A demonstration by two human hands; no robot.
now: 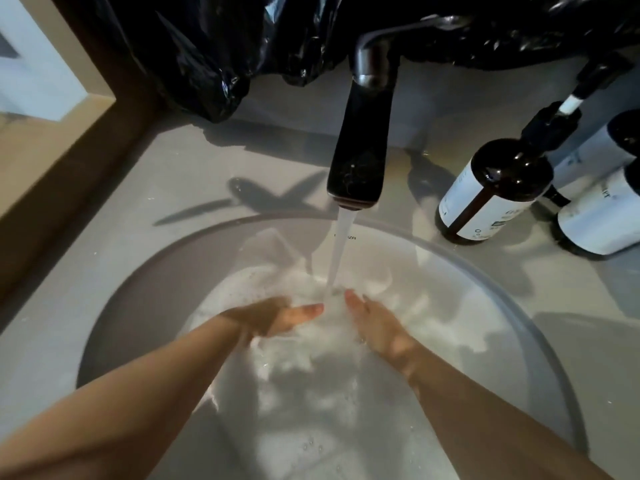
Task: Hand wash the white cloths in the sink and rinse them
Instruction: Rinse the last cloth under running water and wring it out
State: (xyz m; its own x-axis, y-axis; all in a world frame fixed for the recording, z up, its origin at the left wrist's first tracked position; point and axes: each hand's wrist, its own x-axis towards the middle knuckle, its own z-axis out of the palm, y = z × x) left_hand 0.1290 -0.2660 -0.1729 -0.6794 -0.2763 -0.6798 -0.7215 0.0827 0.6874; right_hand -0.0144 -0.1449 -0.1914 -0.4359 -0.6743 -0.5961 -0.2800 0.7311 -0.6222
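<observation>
- Our left hand (pixel 273 317) comes in from 8 o'clock of the sink (pixel 138 306); its fingers (pixel 308 311) lie straight and pressed together, palm turned inward, half in the water and pinching nothing that we can see
- The white cloths (pixel 294 358) lie under sudsy water at the middle of the basin, between and just below both hands; foam and glare blur their edges, so we cannot tell how many there are
- We judge them soft, limp and heavy with water, and slippery with soap; they will sag and drip when lifted, so we would gather a thick bunched fold from underneath with the whole hand, not a thin corner
- The tap (pixel 360 150) stands at 12 o'clock and its stream (pixel 337 254) falls between the two sets of fingertips
- Our right hand (pixel 381 327) enters from 4 o'clock, fingers straight and close together, tips beside the stream, gripping nothing visible
- Dark pump bottles (pixel 491 192) stand on the tabletop (pixel 69 306) at 2 o'clock, well apart from the hands
</observation>
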